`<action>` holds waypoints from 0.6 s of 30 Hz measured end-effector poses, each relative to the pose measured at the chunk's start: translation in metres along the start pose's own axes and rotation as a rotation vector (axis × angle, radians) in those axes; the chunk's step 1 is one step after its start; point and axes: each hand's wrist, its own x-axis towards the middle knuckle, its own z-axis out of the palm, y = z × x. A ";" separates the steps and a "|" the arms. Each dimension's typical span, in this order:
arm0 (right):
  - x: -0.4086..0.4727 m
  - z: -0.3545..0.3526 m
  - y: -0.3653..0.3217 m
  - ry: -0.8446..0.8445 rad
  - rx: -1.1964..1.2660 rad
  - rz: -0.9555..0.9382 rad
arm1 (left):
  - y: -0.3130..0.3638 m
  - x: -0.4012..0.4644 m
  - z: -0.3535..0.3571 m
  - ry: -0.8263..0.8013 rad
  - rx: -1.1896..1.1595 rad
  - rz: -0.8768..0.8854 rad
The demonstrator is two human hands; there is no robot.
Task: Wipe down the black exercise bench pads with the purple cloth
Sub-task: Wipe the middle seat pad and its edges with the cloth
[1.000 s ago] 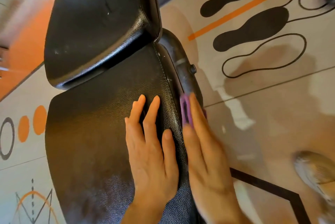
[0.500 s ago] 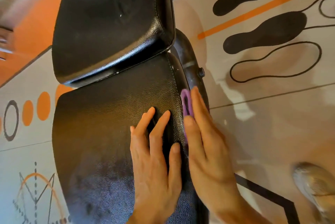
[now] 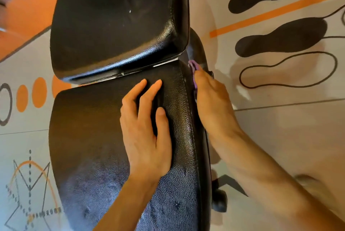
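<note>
Against pad edge [image 3: 188,111], right hand [image 3: 212,103] on purple cloth [image 3: 193,70]

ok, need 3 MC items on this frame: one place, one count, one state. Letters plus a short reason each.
1. Where is the purple cloth?
A. on top of the upper pad
B. at the right side edge of the lower pad
C. on the floor

2. How many black pads show?
A. one
B. two
C. three

3. How does the left hand lie?
A. flat on the lower pad
B. lifted clear
C. gripping the cloth

Key: B, the cloth sits under the right hand against the side of the lower pad; B, the upper pad and the lower one; A, the left hand has straight fingers resting on the pad.
</note>
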 end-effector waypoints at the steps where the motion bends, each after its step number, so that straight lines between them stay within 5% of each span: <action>1: -0.017 0.000 0.001 0.031 -0.024 -0.086 | 0.000 0.000 0.000 0.000 0.002 0.002; 5: -0.076 0.003 0.003 0.029 -0.182 -0.332 | -0.001 0.000 0.000 0.000 0.008 -0.007; 10: 0.016 0.012 -0.019 0.058 0.069 -0.048 | -0.001 0.001 -0.001 -0.016 0.028 -0.012; 15: -0.064 0.006 -0.002 0.082 -0.340 -0.457 | 0.001 0.002 -0.002 -0.019 0.044 -0.014; 18: -0.017 0.005 -0.017 -0.008 -0.075 -0.245 | 0.001 0.003 -0.003 -0.031 0.059 -0.013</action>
